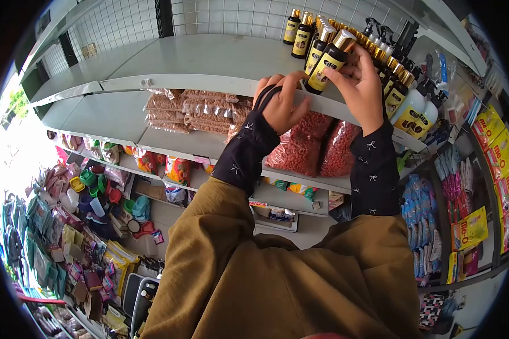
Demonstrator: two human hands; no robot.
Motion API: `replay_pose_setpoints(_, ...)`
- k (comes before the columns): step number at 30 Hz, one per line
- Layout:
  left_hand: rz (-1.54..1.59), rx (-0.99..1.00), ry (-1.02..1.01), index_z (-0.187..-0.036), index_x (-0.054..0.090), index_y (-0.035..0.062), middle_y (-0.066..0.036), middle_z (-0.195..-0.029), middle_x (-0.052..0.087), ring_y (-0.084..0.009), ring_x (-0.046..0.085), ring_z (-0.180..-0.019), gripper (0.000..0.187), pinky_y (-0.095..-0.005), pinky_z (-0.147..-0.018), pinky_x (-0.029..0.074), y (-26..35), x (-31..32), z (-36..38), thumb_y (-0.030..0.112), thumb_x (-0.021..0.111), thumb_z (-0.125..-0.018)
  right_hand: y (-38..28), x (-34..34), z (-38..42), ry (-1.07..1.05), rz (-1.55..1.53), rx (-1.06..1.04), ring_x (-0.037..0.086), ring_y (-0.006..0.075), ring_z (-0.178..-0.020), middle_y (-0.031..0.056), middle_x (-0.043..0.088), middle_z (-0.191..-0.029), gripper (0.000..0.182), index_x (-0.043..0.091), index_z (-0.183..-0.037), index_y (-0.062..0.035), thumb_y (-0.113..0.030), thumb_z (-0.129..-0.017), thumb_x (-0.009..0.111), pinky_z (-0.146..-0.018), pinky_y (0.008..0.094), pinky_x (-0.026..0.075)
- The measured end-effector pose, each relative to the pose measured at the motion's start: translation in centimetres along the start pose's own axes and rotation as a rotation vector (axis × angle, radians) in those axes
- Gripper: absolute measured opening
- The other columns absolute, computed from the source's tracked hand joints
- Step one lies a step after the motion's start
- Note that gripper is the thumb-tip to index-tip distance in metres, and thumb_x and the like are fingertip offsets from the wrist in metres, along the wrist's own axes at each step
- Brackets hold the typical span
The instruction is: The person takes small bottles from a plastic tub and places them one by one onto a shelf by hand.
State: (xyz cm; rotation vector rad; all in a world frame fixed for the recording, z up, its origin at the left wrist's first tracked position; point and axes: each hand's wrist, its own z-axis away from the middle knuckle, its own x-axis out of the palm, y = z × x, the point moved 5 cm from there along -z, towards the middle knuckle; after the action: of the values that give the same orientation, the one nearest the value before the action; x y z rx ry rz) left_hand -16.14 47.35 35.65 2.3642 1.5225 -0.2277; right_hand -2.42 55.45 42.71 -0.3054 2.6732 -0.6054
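At the front edge of the upper shelf [203, 55], a dark bottle [326, 68] with a gold cap and yellow label leans slightly. The left hand [283, 107] curls loosely at that edge (a dark cord loops round it); whether it grips anything, I cannot tell. The right hand [363, 93] pinches the bottle, thumb in front, fingers behind. Below the shelf, clear bags hold brown pellets [212, 110], then red pellets [302, 144]. Similar bottles [302, 42] crowd behind the held one, blocking the shelf there; pump bottles [415, 116] stand farther right.
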Motion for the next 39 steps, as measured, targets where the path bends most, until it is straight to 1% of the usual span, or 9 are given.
replay_pose_setpoints(3,0.005,0.069,0.042,-0.106,0.056,0.0102,-0.006,-0.082,0.063,-0.025,0.058,-0.08,0.033,-0.0364,-0.073,0.038,-0.1,0.1,-0.1,0.026,0.065,-0.078,0.6,0.5,0.1,-0.076,0.069,0.08,0.061,0.0138,-0.092,0.0093,0.06,-0.111,0.057,0.042,-0.131,-0.0005,-0.01,-0.083,0.071,-0.077,0.0259,0.052)
replay_pose_setpoints(8,0.001,0.064,0.014,-0.104,0.057,0.0109,-0.006,-0.083,0.063,-0.025,0.058,-0.08,0.031,-0.0366,-0.074,0.038,-0.1,0.1,0.0,0.028,0.064,-0.079,0.9,0.7,0.1,-0.087,0.116,0.111,0.062,0.0141,-0.091,0.0099,0.06,-0.111,0.057,0.042,-0.131,-0.0015,-0.011,-0.082,0.071,-0.076,0.0261,0.052)
replay_pose_setpoints(12,-0.014,0.082,0.031,-0.102,0.058,0.0119,-0.005,-0.084,0.063,-0.0247,0.057,-0.081,0.028,-0.0366,-0.074,0.038,0.1,0.0,-0.1,0.028,0.063,-0.079,1.1,0.8,-0.1,-0.104,0.138,0.113,0.062,0.0142,-0.089,0.0095,0.06,-0.109,0.058,0.042,-0.132,-0.0028,-0.01,-0.082,0.071,-0.075,0.0261,0.052)
replay_pose_setpoints(15,-0.02,0.095,0.01,-0.101,0.059,0.0124,-0.004,-0.086,0.062,-0.0244,0.056,-0.081,0.028,-0.0362,-0.075,0.038,0.2,-0.1,0.0,0.03,0.063,-0.08,1.0,0.9,0.0,-0.064,0.116,0.086,0.062,0.014,-0.088,0.0089,0.06,-0.105,0.061,0.04,-0.133,-0.0045,-0.01,-0.082,0.072,-0.074,0.0262,0.052)
replay_pose_setpoints(19,-0.04,0.118,-0.002,-0.1,0.06,0.0132,-0.004,-0.088,0.062,-0.0243,0.055,-0.08,0.028,-0.0359,-0.074,0.038,0.2,-0.1,0.0,0.031,0.062,-0.08,0.9,0.7,0.1,-0.051,0.118,0.099,0.062,0.014,-0.088,0.0085,0.06,-0.101,0.063,0.038,-0.134,-0.0055,-0.009,-0.081,0.072,-0.074,0.026,0.051)
replay_pose_setpoints(28,-0.069,0.145,-0.026,-0.099,0.061,0.0141,-0.003,-0.089,0.061,-0.0238,0.054,-0.079,0.027,-0.036,-0.074,0.038,0.2,0.1,0.2,0.032,0.063,-0.079,1.8,0.4,0.2,-0.051,0.027,0.138,0.062,0.014,-0.087,0.0091,0.06,-0.101,0.065,0.037,-0.135,-0.0059,-0.009,-0.081,0.072,-0.074,0.0256,0.051)
replay_pose_setpoints(32,-0.054,0.143,-0.063,-0.103,0.061,0.0119,-0.005,-0.089,0.061,-0.025,0.053,-0.081,0.028,-0.0362,-0.077,0.036,0.1,0.2,0.2,0.031,0.06,-0.082,1.8,0.5,0.3,-0.049,-0.033,0.155,0.063,0.0145,-0.087,0.0097,0.059,-0.102,0.066,0.036,-0.136,-0.006,-0.009,-0.08,0.073,-0.075,0.0257,0.051)
replay_pose_setpoints(36,-0.064,0.146,-0.061,-0.102,0.061,0.0119,-0.005,-0.09,0.061,-0.0254,0.053,-0.082,0.028,-0.0362,-0.078,0.036,0.0,0.1,0.3,0.029,0.061,-0.081,1.3,0.4,1.1,-0.061,-0.07,0.166,0.063,0.0161,-0.091,0.0118,0.058,-0.106,0.068,0.034,-0.137,-0.0062,-0.009,-0.081,0.072,-0.077,0.0264,0.051)
replay_pose_setpoints(39,-0.063,0.168,-0.07,-0.103,0.061,0.0106,-0.005,-0.091,0.062,-0.0261,0.053,-0.083,0.03,-0.0363,-0.077,0.036,0.2,-0.1,0.2,0.028,0.062,-0.079,0.8,0.1,2.1,-0.018,-0.05,0.139,0.06,0.0195,-0.1,0.0148,0.053,-0.117,0.068,0.033,-0.138,-0.0065,-0.01,-0.082,0.071,-0.085,0.0302,0.05)
